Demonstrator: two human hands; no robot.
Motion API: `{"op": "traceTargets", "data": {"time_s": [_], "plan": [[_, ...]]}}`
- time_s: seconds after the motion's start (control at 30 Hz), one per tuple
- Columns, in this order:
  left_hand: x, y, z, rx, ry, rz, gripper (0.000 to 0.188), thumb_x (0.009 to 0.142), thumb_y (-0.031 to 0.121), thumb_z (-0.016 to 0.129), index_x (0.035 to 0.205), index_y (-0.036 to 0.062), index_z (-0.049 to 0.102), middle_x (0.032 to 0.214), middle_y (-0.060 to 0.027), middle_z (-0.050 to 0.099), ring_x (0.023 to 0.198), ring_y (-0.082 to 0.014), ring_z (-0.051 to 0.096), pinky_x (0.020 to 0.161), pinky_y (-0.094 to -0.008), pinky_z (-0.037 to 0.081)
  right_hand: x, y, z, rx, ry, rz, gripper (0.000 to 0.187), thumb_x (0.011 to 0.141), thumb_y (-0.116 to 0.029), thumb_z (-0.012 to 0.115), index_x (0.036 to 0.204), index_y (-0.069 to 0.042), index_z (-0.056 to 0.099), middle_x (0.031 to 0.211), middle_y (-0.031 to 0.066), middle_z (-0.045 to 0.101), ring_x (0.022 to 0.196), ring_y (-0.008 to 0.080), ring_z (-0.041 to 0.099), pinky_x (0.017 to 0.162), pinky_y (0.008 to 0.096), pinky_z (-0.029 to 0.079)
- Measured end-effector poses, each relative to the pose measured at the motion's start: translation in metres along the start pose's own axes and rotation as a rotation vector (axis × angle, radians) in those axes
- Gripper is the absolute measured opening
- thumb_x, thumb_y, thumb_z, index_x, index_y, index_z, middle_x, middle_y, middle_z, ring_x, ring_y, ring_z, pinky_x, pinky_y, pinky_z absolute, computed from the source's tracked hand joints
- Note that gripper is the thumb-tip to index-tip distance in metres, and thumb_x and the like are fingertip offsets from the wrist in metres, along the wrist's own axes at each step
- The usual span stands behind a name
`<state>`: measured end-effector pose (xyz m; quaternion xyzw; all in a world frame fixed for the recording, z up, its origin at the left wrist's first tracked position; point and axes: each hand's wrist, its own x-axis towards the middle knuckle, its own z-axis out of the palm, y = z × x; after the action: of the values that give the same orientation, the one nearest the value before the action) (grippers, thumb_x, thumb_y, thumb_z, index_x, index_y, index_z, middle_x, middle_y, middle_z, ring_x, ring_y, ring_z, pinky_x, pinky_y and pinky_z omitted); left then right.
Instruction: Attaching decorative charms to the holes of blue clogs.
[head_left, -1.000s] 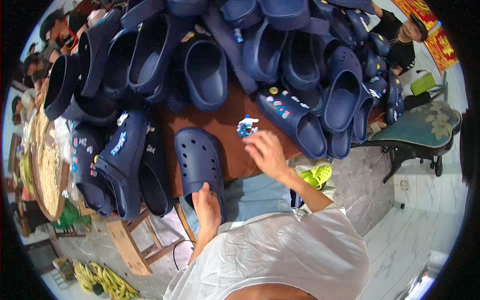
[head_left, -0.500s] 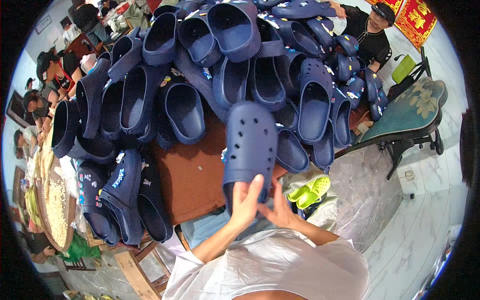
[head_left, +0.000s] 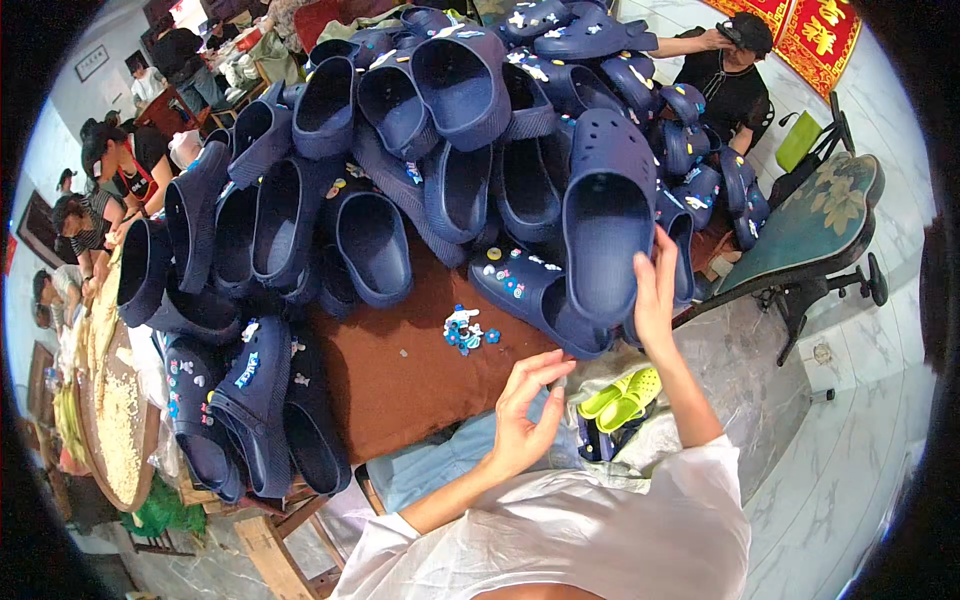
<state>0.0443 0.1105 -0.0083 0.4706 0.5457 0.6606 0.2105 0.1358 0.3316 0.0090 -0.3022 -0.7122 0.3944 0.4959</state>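
At the pile's right side, my right hand [head_left: 656, 298] has thumb and fingers against the right edge of a plain navy clog [head_left: 604, 235], which stands toe up with its opening toward me. Below and left of it lies another navy clog [head_left: 530, 287] with small charms on its upper. My left hand [head_left: 527, 413] hovers at the table's front edge, fingers curved, thumb apart, holding nothing. A little cluster of blue and white charms [head_left: 468, 330] lies on the brown tabletop [head_left: 385, 370].
Many navy clogs [head_left: 375, 250] are heaped across the table, several decorated ones at its left. Lime green clogs [head_left: 622, 398] sit below the front edge. A patterned chair [head_left: 815, 225] stands right. Another person [head_left: 725, 80] is behind the pile; others work at left beside a round tray [head_left: 125, 440].
The clog held in both hands has left the table's middle, exposing the charms. My right hand has moved up and right to a plain clog; my left has come away with nothing in it.
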Motion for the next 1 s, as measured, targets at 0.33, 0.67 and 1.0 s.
{"op": "traceTargets", "data": {"time_s": [0.33,0.67,1.0], "plan": [[-0.025,-0.034,-0.007,0.007,-0.023,-0.226,0.031,0.090,-0.002,0.056,0.119,0.0027,0.065,0.129,-0.0145,0.056,0.120,-0.0239,0.056,0.099,-0.0344,0.049,0.101,0.043,0.032,-0.117,0.046,0.067,0.052,0.097,-0.038,0.060,0.131,0.001,0.055,0.110,0.0161,0.058,0.101,0.0226,0.056,0.093,0.0331,0.044],[-0.032,-0.060,-0.002,0.033,-0.099,-0.267,0.031,0.089,-0.002,0.055,0.119,0.0037,0.065,0.128,-0.0130,0.058,0.117,-0.0225,0.058,0.094,-0.0324,0.049,0.109,0.054,0.024,-0.254,0.049,-0.073,0.040,0.101,-0.035,0.048,0.119,-0.004,0.066,0.110,0.0190,0.066,0.107,0.0323,0.059,0.096,0.0389,0.043],[-0.050,-0.092,-0.018,0.104,-0.028,-0.352,0.033,0.089,0.000,0.056,0.120,0.0062,0.065,0.121,-0.0119,0.061,0.106,-0.0226,0.063,0.088,-0.0328,0.052,0.073,0.147,-0.071,-0.605,0.437,0.007,0.031,0.089,-0.020,0.063,0.116,-0.008,0.057,0.110,0.0178,0.055,0.099,0.0323,0.058,0.085,0.0439,0.047]]}}
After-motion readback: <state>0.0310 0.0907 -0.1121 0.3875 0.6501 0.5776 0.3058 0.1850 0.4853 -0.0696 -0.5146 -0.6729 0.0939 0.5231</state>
